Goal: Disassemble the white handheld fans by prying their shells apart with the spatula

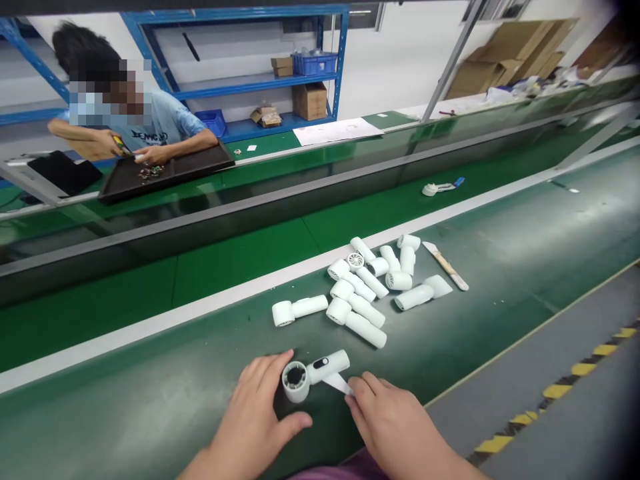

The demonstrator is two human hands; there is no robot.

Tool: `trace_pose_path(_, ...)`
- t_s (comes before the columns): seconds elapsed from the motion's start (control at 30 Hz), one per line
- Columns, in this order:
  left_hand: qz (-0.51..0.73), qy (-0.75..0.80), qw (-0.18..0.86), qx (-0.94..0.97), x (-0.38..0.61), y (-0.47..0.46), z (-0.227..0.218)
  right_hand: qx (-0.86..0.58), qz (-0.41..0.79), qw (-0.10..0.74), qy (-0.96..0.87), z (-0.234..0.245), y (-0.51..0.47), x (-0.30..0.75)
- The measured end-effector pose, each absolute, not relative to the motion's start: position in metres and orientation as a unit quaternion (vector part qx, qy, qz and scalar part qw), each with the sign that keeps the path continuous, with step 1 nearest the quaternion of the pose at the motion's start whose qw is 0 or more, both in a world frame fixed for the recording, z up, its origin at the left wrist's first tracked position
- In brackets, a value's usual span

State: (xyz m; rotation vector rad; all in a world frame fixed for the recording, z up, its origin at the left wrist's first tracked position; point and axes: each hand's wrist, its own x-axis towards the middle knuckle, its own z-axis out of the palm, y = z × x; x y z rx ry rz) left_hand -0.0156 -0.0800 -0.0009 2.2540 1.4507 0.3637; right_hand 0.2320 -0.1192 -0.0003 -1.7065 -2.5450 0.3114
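A pale mint handheld fan with a round head and a black button panel is in front of me on the green table. My left hand curves beside the fan's head, thumb and fingers apart. Whether a fingertip touches it, I cannot tell. Between the fingers of my right hand is a thin white strip, its far end against the underside of the handle. Beyond my hands lies a loose group of similar fans, with one fan apart on the left.
A craft knife lies right of the fans. On the green belt behind the white rail rests a white item with a blue end. Across the line, a co-worker handles a tool over a dark tray. Blue shelves stand behind.
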Motion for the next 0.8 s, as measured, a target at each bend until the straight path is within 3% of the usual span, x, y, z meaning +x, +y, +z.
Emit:
trace_pose_path(0.17,0.154,0.578,0.22,0.771,-0.009,-0.086,-0.003,-0.44,0.015,-0.089,-0.893,0.032,-0.097,0.224)
trace_pose_path(0.4,0.188,0.63,0.102,0.746,-0.005,-0.066,-0.012,-0.353,0.055,-0.256,-0.898,0.083,-0.028,0.174)
trace_pose_path(0.5,0.219,0.647,0.079,0.726,-0.005,-0.061,-0.023,-0.355,0.072,-0.234,-0.902,0.079,-0.016,0.162)
trace_pose_path(0.63,0.265,0.614,0.106,0.736,-0.005,-0.06,-0.034,-0.386,0.115,-0.131,-0.906,0.062,-0.027,0.152)
trace_pose_path(0.8,0.261,0.611,0.086,0.742,-0.004,-0.069,-0.044,-0.494,0.121,-0.13,-0.851,0.051,-0.064,0.13)
